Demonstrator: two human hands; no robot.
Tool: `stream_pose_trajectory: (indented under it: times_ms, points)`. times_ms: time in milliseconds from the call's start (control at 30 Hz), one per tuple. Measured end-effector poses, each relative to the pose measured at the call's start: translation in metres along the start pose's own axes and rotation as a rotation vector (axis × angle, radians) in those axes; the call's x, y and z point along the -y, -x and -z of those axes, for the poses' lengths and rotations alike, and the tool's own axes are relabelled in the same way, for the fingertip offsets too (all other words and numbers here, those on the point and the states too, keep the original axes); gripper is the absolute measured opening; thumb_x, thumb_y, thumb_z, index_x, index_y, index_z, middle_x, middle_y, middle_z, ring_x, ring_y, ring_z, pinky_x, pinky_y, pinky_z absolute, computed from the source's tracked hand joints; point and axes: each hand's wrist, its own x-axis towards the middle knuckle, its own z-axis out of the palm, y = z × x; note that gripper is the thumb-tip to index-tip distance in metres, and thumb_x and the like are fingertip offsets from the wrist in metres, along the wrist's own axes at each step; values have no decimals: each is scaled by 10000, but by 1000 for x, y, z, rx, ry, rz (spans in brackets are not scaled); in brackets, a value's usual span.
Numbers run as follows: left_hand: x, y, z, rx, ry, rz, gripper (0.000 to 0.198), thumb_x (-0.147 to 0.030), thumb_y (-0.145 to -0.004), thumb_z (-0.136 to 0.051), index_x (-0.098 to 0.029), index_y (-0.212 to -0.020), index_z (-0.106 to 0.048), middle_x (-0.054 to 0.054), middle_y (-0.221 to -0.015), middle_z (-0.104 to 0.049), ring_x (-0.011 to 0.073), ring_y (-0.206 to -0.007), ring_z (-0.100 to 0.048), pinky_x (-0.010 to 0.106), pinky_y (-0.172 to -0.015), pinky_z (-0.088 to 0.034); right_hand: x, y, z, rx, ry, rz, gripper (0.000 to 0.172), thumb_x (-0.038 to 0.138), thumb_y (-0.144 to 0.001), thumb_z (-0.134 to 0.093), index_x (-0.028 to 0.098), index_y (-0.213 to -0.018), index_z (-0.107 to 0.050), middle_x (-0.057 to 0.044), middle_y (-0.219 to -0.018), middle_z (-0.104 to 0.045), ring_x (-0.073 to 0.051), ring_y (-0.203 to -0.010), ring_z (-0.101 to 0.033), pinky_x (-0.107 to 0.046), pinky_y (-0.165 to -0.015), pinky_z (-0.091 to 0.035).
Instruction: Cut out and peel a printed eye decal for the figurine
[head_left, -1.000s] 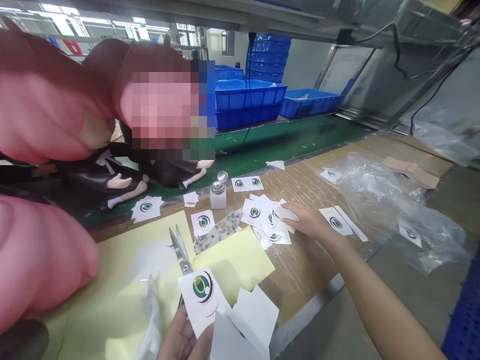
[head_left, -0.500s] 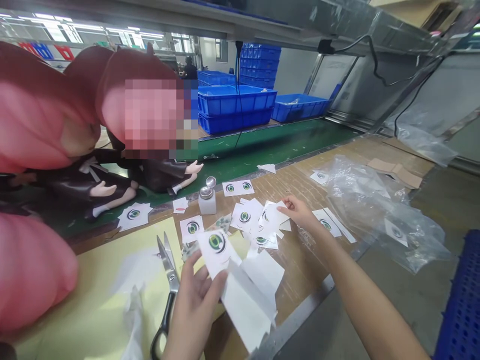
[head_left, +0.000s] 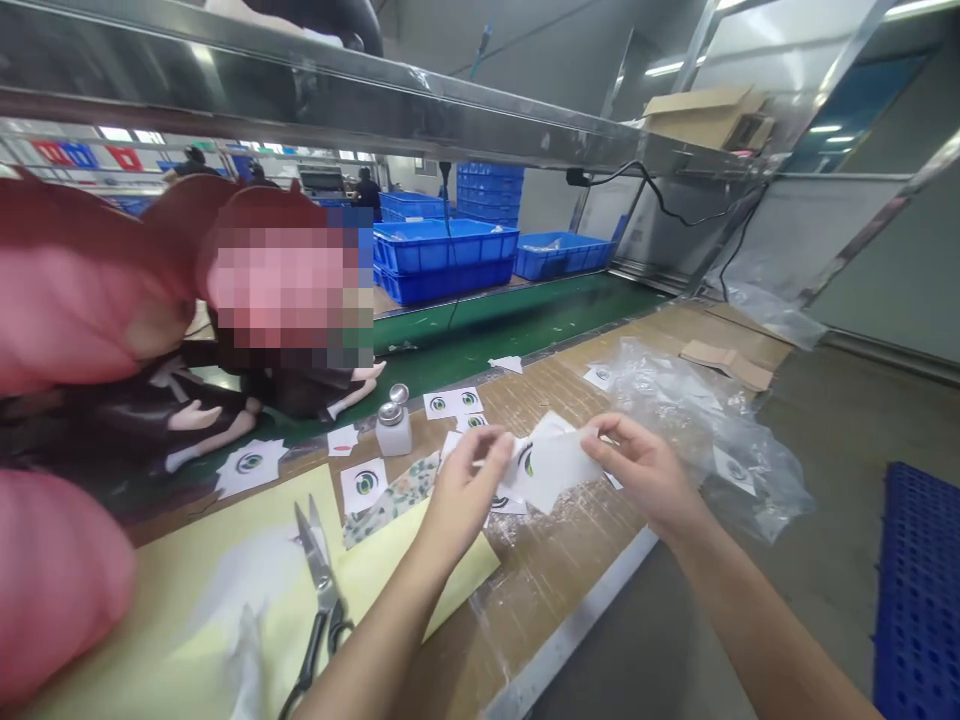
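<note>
I hold a white sticker sheet (head_left: 551,465) up over the desk (head_left: 555,560) with both hands. My left hand (head_left: 465,495) pinches its left edge, fingers (head_left: 491,455) closed on it. My right hand (head_left: 645,470) pinches the right edge, fingers also closed on the sheet. The sheet sits in the middle, between my hands. More eye stickers (head_left: 365,483) lie on the desk at 10 o'clock from my left hand. Scissors (head_left: 319,570) lie on yellow paper (head_left: 187,600) at 8 o'clock. A small white bottle (head_left: 393,425) stands at 11 o'clock. A clear plastic bag (head_left: 712,440) lies just beside my right hand at 2 o'clock. A big pink doll (head_left: 90,300) lies far left.
</note>
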Motion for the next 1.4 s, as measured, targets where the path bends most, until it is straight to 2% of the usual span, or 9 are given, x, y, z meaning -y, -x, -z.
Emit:
stream_pose_trajectory:
  times_ms: [133,200,300,433,567,967,1167,1300,1400]
  points:
    - [-15,29,8,152,67,143,506,-673,-790,-678,-169,-765,-635,18,-679,-606,145,-593,-561,243,-543,-418,33,36,-27,58,81,202,136,323,-1041,-649,206,-973,-639,2,-905,-620,-126,-785,-639,-212,-625,-538]
    - [-16,42,15,152,98,197,510,-667,-774,-682,-163,-733,-615,3,-644,-573,110,-552,-503,217,-518,-363,41,52,-37,19,149,360,63,212,-1039,-627,231,-988,-658,-12,-982,-600,-137,-911,-642,-231,-751,-555]
    - [-14,62,26,160,142,259,511,-659,-732,-711,-163,-688,-596,-16,-598,-519,87,-518,-435,211,-505,-321,51,75,-48,-5,282,629,219,10,-983,-592,199,-1032,-693,-40,-1033,-573,-172,-1089,-614,-289,-943,-526]
    - [-15,91,40,186,171,300,507,-644,-706,-757,-165,-668,-595,-25,-581,-490,87,-513,-414,217,-502,-309,65,107,-56,2,465,887,281,-114,-914,-592,95,-1054,-715,-61,-1024,-590,-212,-1126,-602,-342,-913,-517]
    - [-15,116,50,219,178,302,505,-641,-719,-771,-164,-660,-615,-22,-566,-489,94,-520,-406,228,-519,-329,79,137,-57,17,591,1003,174,-39,-981,-612,76,-1045,-726,-59,-1078,-625,-197,-1121,-628,-363,-887,-538]
    - [-14,162,67,279,129,191,423,-559,-878,-740,-159,-749,-694,-15,-604,-570,100,-541,-501,213,-517,-384,99,178,-71,-81,640,982,136,-35,-935,-723,89,-989,-710,-26,-1025,-604,-119,-1067,-641,-309,-868,-574]
    - [-21,182,78,258,77,-133,110,-261,-926,-751,-210,-863,-826,33,-839,-759,117,-795,-676,187,-750,-507,92,187,-75,-99,585,1027,162,-34,-918,-708,128,-915,-698,-19,-1010,-598,-139,-1084,-646,-315,-861,-582]
    - [-18,193,83,204,30,-382,157,-151,-914,-749,-212,-1026,-839,73,-918,-779,136,-849,-716,187,-776,-540,83,186,-81,-99,423,933,142,35,-960,-641,177,-961,-641,-32,-1091,-643,-197,-1056,-673,-372,-794,-619]
    - [-16,197,85,161,88,-200,83,-209,-902,-776,-213,-955,-840,51,-866,-764,119,-807,-677,170,-750,-505,82,180,-92,-58,251,775,181,38,-927,-659,184,-1032,-649,-34,-1033,-652,-196,-946,-676,-357,-739,-618]
